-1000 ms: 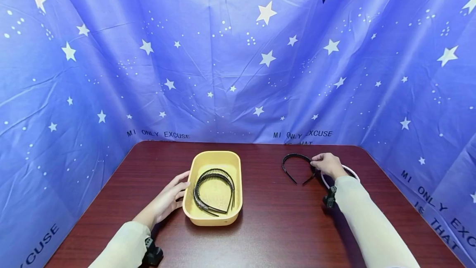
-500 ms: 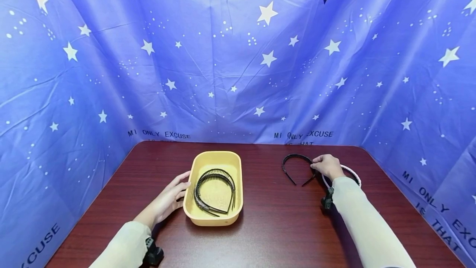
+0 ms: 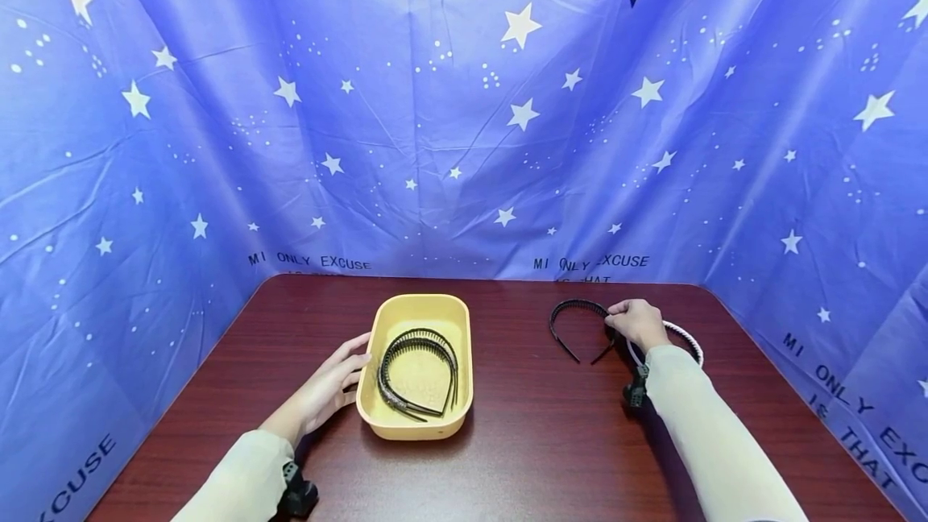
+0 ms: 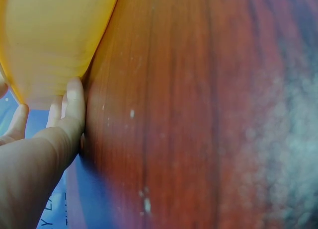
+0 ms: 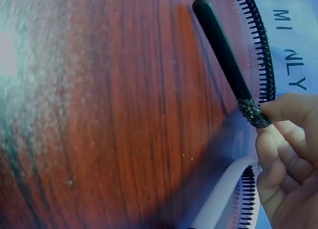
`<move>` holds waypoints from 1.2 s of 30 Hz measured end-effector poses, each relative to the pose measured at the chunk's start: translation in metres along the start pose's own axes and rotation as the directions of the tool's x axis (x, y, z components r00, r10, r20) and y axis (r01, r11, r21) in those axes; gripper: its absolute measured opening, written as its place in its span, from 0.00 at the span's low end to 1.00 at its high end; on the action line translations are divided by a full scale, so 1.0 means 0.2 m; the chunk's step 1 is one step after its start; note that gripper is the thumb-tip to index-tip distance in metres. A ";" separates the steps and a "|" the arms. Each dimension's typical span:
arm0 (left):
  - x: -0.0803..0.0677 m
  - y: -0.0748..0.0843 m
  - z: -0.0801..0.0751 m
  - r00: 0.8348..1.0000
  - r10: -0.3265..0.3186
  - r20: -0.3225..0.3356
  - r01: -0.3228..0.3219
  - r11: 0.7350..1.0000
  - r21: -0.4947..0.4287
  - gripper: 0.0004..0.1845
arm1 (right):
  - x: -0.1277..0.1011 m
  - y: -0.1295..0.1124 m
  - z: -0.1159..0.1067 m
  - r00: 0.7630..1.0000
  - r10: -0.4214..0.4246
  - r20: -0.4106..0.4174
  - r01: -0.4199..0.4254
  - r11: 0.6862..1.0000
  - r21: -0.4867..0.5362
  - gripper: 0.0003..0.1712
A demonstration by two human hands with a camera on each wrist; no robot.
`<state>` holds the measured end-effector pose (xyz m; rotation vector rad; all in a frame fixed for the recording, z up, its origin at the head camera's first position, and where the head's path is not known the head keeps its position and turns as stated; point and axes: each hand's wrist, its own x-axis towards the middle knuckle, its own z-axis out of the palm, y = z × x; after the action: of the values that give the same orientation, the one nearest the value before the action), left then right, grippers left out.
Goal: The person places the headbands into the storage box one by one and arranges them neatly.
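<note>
The right hand (image 3: 635,322) is pinching a black headband (image 3: 577,325) with curled fingers near the table's (image 3: 536,433) far right corner, while the left hand's (image 3: 329,389) straight fingers are touching the yellow tray (image 3: 370,413).

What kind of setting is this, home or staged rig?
Probably a staged recording booth, not a home. A blue star-printed cloth backdrop wraps three sides of a dark reddish wooden table, which carries only a yellow plastic tray of headbands and two loose ones by the right hand.
</note>
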<state>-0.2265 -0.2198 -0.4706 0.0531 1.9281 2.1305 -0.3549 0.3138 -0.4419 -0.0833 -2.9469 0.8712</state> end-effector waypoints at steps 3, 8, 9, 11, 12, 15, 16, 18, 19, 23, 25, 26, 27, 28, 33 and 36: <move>0.00 0.00 0.00 1.000 -0.002 0.000 0.002 1.000 0.002 0.32 | -0.01 -0.01 0.00 1.000 -0.001 -0.030 0.002 1.000 0.021 0.18; 0.00 0.00 0.00 1.000 -0.002 0.000 0.002 1.000 0.006 0.32 | -0.02 -0.03 -0.01 1.000 0.002 -0.031 0.002 0.992 0.124 0.18; 0.00 0.00 0.00 1.000 -0.003 0.000 0.003 1.000 0.006 0.32 | -0.02 -0.03 -0.01 1.000 0.002 -0.024 0.001 0.989 0.145 0.18; 0.00 0.00 0.00 1.000 -0.004 0.000 0.004 1.000 0.006 0.32 | -0.02 -0.04 -0.01 1.000 0.005 -0.011 -0.003 0.983 0.185 0.18; 0.00 0.00 0.00 1.000 -0.006 -0.001 0.006 1.000 0.006 0.32 | -0.02 -0.04 -0.01 1.000 0.004 -0.007 -0.003 0.980 0.198 0.19; 0.00 0.00 0.00 1.000 -0.009 0.000 0.009 1.000 0.002 0.32 | -0.01 -0.03 0.00 1.000 -0.001 0.001 0.000 0.972 0.236 0.19; 0.00 0.00 0.00 1.000 -0.009 -0.001 0.009 1.000 0.002 0.32 | 0.00 -0.03 0.00 1.000 -0.001 0.002 0.000 0.969 0.248 0.20; 0.00 0.00 0.00 1.000 -0.010 -0.001 0.010 1.000 -0.001 0.32 | 0.01 -0.02 0.01 1.000 -0.004 0.005 0.002 0.965 0.262 0.20; 0.00 0.00 0.00 1.000 -0.010 -0.001 0.010 1.000 -0.001 0.32 | 0.01 -0.02 0.01 1.000 -0.005 0.006 0.003 0.964 0.265 0.20; 0.00 0.00 0.00 1.000 -0.010 -0.004 0.010 1.000 0.000 0.32 | 0.01 -0.02 0.00 1.000 -0.004 0.008 0.002 0.964 0.267 0.19; 0.00 0.00 0.00 1.000 -0.010 -0.004 0.010 1.000 0.001 0.32 | 0.00 -0.03 0.00 1.000 -0.009 0.006 0.007 0.964 0.267 0.19; 0.00 0.00 0.00 1.000 -0.011 -0.004 0.011 1.000 0.001 0.32 | 0.00 -0.03 0.00 1.000 -0.010 0.004 0.008 0.963 0.268 0.19; 0.00 0.00 0.00 1.000 -0.011 -0.004 0.011 1.000 0.001 0.32 | 0.00 -0.03 0.00 1.000 -0.010 0.006 0.008 0.962 0.274 0.19; 0.00 0.00 0.00 1.000 -0.012 -0.005 0.012 1.000 0.000 0.32 | -0.01 -0.04 -0.01 1.000 -0.012 0.008 0.010 0.960 0.278 0.19; 0.00 -0.01 0.00 1.000 -0.011 -0.007 0.011 1.000 0.001 0.32 | -0.02 -0.05 -0.01 1.000 -0.016 0.023 0.009 0.955 0.297 0.18; 0.00 -0.01 0.00 1.000 -0.008 -0.004 0.008 1.000 0.001 0.32 | -0.01 -0.07 -0.01 1.000 -0.016 0.025 0.007 0.952 0.305 0.19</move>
<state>-0.2269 -0.2199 -0.4722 0.0420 1.9282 2.1262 -0.3526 0.3034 -0.4327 -0.0378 -2.7918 1.3212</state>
